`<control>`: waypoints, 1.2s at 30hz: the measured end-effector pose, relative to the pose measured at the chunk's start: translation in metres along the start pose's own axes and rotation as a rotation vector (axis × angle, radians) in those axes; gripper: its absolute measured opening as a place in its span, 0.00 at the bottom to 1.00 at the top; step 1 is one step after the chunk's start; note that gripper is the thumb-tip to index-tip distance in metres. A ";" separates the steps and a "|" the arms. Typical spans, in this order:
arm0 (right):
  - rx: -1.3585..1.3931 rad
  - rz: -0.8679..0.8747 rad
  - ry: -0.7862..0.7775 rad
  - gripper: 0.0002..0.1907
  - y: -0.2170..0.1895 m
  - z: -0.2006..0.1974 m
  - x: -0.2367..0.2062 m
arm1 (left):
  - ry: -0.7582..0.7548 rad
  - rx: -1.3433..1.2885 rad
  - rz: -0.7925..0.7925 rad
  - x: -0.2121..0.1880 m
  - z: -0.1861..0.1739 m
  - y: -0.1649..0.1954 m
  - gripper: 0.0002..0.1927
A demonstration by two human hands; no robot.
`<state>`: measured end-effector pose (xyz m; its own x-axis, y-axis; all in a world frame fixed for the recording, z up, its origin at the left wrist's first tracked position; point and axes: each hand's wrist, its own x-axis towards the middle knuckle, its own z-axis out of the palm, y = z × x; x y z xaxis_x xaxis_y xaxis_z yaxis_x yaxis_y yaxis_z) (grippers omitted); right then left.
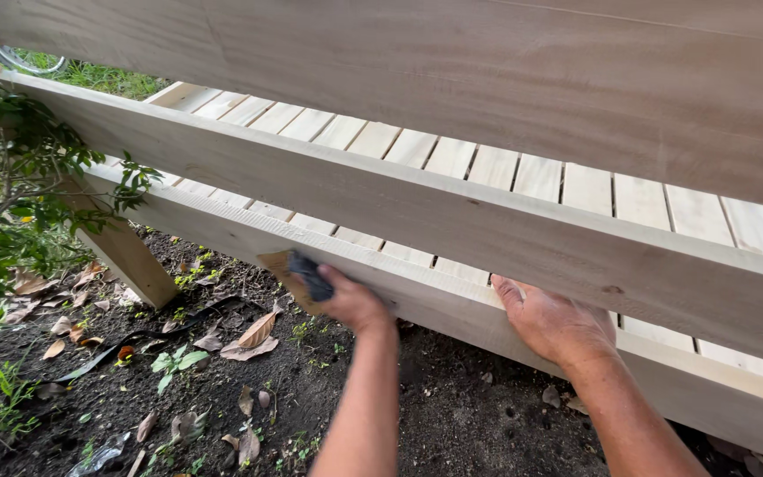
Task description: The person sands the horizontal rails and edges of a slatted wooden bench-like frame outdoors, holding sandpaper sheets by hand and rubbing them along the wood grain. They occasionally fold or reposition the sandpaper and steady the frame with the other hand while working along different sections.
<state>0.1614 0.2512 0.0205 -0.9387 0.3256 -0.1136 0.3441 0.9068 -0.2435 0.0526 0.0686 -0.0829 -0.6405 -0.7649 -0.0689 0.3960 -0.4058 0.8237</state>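
A pale wooden bench frame fills the view, with a lower rail (222, 231) running from left to right and a middle backrest board (417, 208) above it. My left hand (351, 300) grips a folded sheet of sandpaper (298, 274), brown on one face and dark on the other, pressed against the lower rail's outer face. My right hand (554, 322) rests with fingers curled over the top edge of the same rail, holding nothing loose. Behind the boards lie the seat slats (452, 159).
A top board (487, 79) spans the upper view. A slanted wooden leg (130, 256) meets the dark soil (452, 424), strewn with dry leaves. A leafy shrub (11, 203) stands at the left. A wheel (28, 60) shows at the far top left.
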 end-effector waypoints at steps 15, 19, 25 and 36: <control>-0.066 0.000 0.050 0.31 -0.003 0.002 0.002 | -0.074 -0.045 -0.073 0.082 0.002 0.045 0.35; -0.075 0.029 0.022 0.30 -0.006 0.001 -0.001 | -0.241 0.208 0.304 -0.041 -0.011 0.032 0.40; -0.079 -0.081 0.209 0.30 -0.006 0.000 -0.003 | -0.368 0.166 0.200 -0.077 -0.029 -0.023 0.46; -0.142 -0.044 0.232 0.30 -0.004 0.010 0.003 | -0.003 -0.034 -0.293 -0.073 -0.011 -0.004 0.23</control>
<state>0.1569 0.2459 0.0110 -0.9386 0.3227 0.1221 0.3112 0.9446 -0.1041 0.1045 0.1207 -0.0875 -0.7329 -0.6109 -0.2994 0.2154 -0.6259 0.7496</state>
